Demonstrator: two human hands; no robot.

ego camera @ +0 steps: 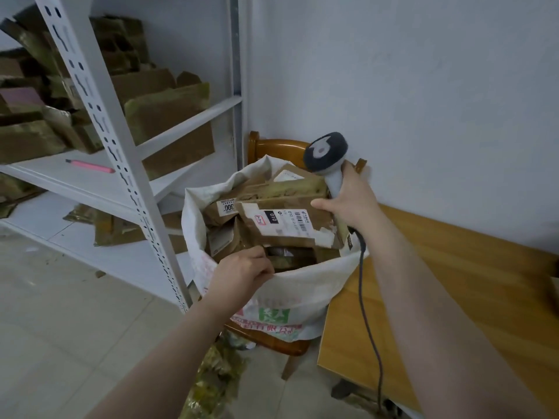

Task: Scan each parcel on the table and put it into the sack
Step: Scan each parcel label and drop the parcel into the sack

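Left hand (243, 272) pinches the near rim of the sack (302, 288), holding the mouth open. Just beyond that grip, a labelled parcel (287, 225) lies atop the full load. Right hand (351, 201) is wrapped round the scanner (325, 152) handle, thumb on the parcel's edge. Likely the bagging step. Next move: settle the parcel lower, then turn to the table (453, 267), right of that grip.

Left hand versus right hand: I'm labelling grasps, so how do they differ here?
The left hand pinches the near rim of the sack, while the right hand grips the scanner by its handle. The left hand sits low at the sack's near edge, and the right hand is higher, at its far right side. The right hand's thumb also reaches onto the top parcel; the left hand seems to hold only cloth. Both are curled around something at the sack's mouth.
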